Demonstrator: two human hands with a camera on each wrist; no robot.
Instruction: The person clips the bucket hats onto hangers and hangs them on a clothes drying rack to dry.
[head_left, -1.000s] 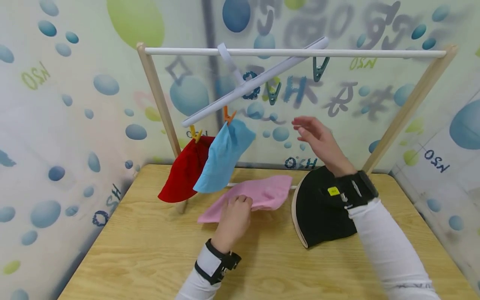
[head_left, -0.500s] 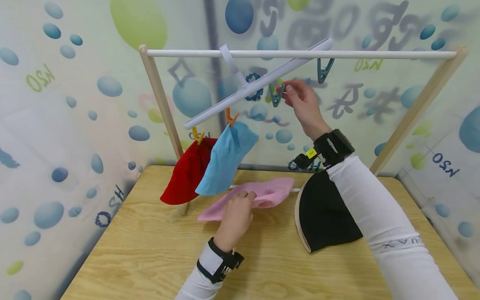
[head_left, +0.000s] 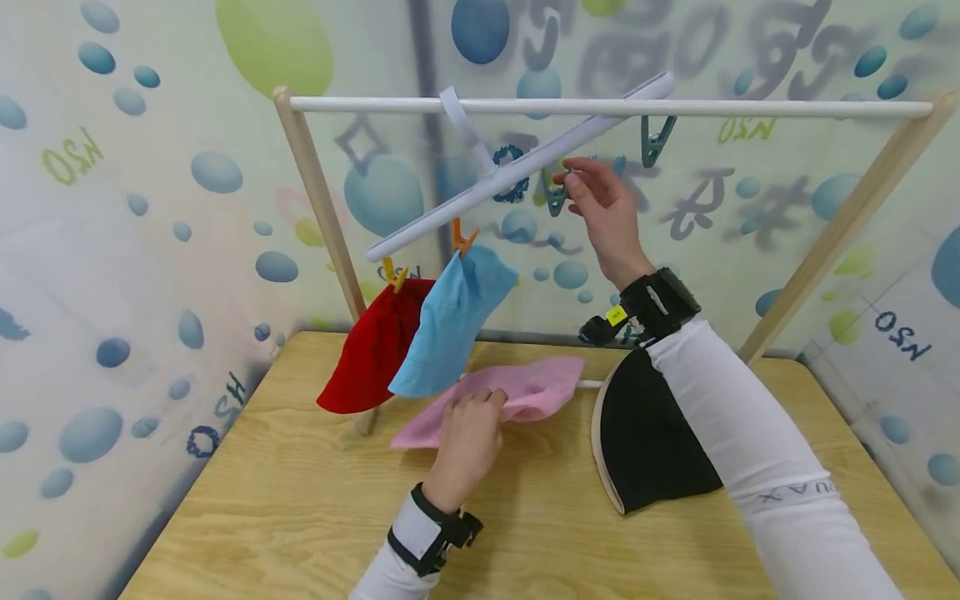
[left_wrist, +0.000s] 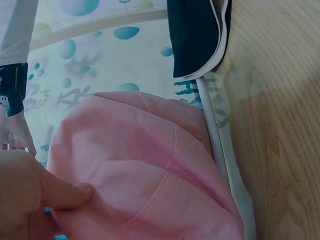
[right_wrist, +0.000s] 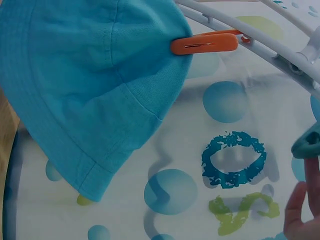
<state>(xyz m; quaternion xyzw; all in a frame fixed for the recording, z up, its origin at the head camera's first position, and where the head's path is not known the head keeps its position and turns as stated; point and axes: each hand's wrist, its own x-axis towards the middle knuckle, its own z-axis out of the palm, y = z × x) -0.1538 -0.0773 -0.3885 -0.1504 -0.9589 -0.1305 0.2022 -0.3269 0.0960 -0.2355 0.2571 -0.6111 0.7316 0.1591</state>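
My left hand point(head_left: 467, 437) pinches the crown of a pink bucket hat point(head_left: 543, 385), held low over the wooden table. In the left wrist view, the thumb presses into the pink cloth point(left_wrist: 130, 165). My right hand point(head_left: 607, 217) is raised under the white hanger bar point(head_left: 517, 171), its thumb and fingers at a green clothespin point(head_left: 555, 200) that hangs there. The right wrist view catches only part of that clothespin point(right_wrist: 307, 145) and the fingertips at its right edge. A light blue bucket hat point(head_left: 450, 325) hangs from an orange clothespin point(head_left: 463, 240).
A red hat point(head_left: 375, 350) hangs from a yellow clothespin point(head_left: 394, 275) at the hanger's left end. Another green clothespin point(head_left: 656, 143) dangles farther right. The hanger hooks over a white rail point(head_left: 750, 108) on wooden posts. A black hat point(head_left: 648, 442) lies on the table point(head_left: 285, 500).
My right hand has risen leftward from above the black hat to the nearer green clothespin and taken hold of it. The left hand keeps its grip on the pink hat, nearly still.
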